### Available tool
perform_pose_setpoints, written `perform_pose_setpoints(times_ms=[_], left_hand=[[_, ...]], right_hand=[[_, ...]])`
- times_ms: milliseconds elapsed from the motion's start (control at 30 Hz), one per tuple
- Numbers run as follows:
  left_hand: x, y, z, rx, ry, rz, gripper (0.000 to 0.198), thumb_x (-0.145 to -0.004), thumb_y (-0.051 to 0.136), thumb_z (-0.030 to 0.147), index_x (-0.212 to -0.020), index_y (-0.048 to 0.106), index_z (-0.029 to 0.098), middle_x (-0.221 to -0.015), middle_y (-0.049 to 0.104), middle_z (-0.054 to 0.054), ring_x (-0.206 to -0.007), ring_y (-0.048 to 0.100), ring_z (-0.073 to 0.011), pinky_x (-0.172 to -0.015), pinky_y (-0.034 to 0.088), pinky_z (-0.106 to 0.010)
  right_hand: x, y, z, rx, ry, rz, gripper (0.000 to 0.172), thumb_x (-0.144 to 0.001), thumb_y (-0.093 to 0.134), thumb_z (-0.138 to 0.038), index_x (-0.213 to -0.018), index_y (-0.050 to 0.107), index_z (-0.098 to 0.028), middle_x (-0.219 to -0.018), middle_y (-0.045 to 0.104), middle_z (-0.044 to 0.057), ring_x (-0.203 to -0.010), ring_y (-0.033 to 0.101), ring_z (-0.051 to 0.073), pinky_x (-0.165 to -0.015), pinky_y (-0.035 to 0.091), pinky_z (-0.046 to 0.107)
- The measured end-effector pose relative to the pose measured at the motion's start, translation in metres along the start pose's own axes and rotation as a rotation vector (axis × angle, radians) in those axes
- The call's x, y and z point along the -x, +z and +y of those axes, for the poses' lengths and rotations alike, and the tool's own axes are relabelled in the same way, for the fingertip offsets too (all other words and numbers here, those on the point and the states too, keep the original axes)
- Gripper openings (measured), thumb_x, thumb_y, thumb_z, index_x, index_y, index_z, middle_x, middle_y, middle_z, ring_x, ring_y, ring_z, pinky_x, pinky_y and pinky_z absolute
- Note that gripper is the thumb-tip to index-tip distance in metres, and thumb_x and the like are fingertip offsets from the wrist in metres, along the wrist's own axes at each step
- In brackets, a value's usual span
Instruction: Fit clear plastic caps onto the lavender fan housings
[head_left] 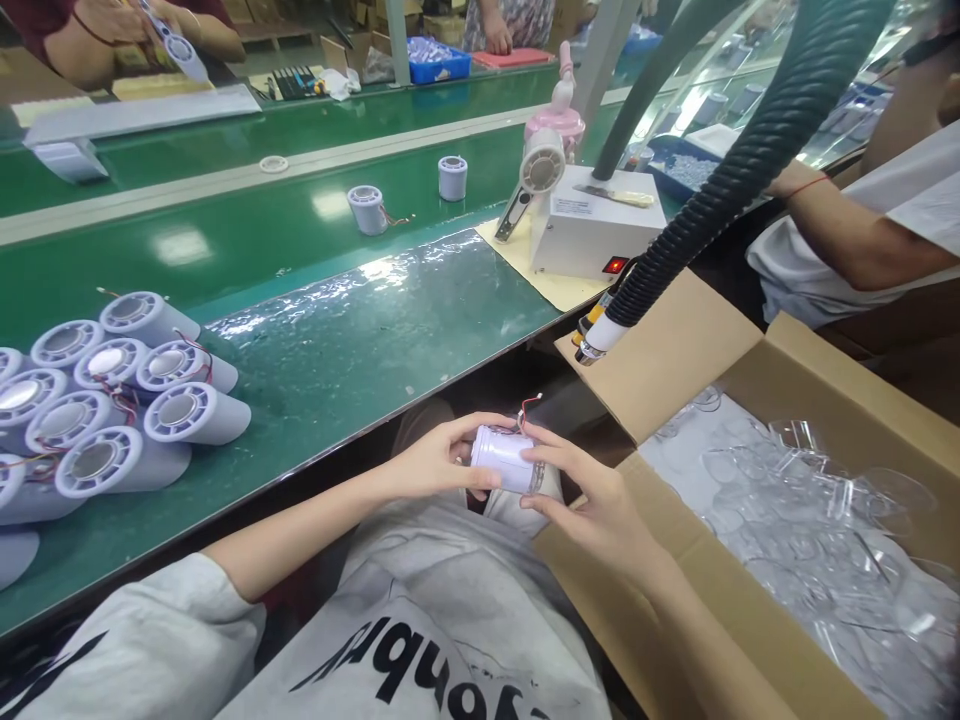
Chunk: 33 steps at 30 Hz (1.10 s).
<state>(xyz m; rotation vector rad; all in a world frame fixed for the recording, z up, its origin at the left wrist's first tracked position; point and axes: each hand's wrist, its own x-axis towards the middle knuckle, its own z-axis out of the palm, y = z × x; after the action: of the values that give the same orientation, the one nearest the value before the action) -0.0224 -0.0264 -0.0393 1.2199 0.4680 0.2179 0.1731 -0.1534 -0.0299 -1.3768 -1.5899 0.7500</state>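
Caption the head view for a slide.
Left hand and right hand hold a white cylindrical part between a green workbench and an open cardboard box.

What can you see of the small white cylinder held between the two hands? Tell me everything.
The small white plastic cylinder looks smooth and matt. It is a short round housing lying on its side. Thin red and white wires rise from its upper right end to a small connector. The left hand grips its left end and the right hand pinches its right end with the fingertips. It is held above the lap, just off the near edge of the green workbench.
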Motion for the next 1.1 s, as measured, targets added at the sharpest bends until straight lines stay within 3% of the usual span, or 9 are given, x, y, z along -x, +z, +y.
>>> perform_pose_setpoints(times_ms=[167,667,900,1100], left_hand=[[0.006,0.0,0.007,-0.133,0.118,-0.054,0.072,-0.069,0.084,0.023,-0.135,0.055,0.027,-0.14,0.055,-0.01,-0.119,0.06,-0.0251,-0.096,0.052,-0.035],[0.011,0.002,0.013,-0.294,0.272,-0.09,0.073,-0.069,0.083,0.02,-0.135,0.056,0.031,-0.142,0.054,-0.009,-0.13,0.053,-0.0279,-0.106,0.046,-0.041],[0.011,0.002,0.011,-0.212,0.197,-0.092,0.075,-0.069,0.083,0.019,-0.138,0.053,0.03,-0.143,0.054,-0.01,-0.13,0.054,-0.028,-0.107,0.047,-0.041],[-0.005,-0.001,0.007,-0.098,0.144,-0.07,0.079,-0.071,0.082,0.019,-0.142,0.047,0.028,-0.145,0.052,-0.012,-0.126,0.058,-0.0257,-0.104,0.05,-0.039]], right_hand=[[0.005,-0.004,-0.001,-0.047,0.078,-0.048,0.039,-0.085,0.075,-0.026,-0.121,0.059,-0.028,-0.139,0.058,0.007,-0.126,0.056,0.029,-0.105,0.048,0.046],[0.005,-0.008,-0.016,-0.4,0.38,-0.085,0.038,-0.083,0.075,-0.034,-0.116,0.058,-0.027,-0.114,0.067,0.005,-0.104,0.065,0.026,-0.086,0.058,0.038],[0.006,-0.004,-0.011,-0.511,0.413,-0.077,0.042,-0.082,0.077,-0.04,-0.115,0.056,-0.025,-0.112,0.067,0.007,-0.098,0.065,0.025,-0.081,0.057,0.037],[0.005,-0.003,0.001,-0.581,0.358,0.023,0.04,-0.082,0.079,-0.035,-0.114,0.057,-0.026,-0.115,0.066,0.005,-0.1,0.065,0.02,-0.084,0.055,0.031]])
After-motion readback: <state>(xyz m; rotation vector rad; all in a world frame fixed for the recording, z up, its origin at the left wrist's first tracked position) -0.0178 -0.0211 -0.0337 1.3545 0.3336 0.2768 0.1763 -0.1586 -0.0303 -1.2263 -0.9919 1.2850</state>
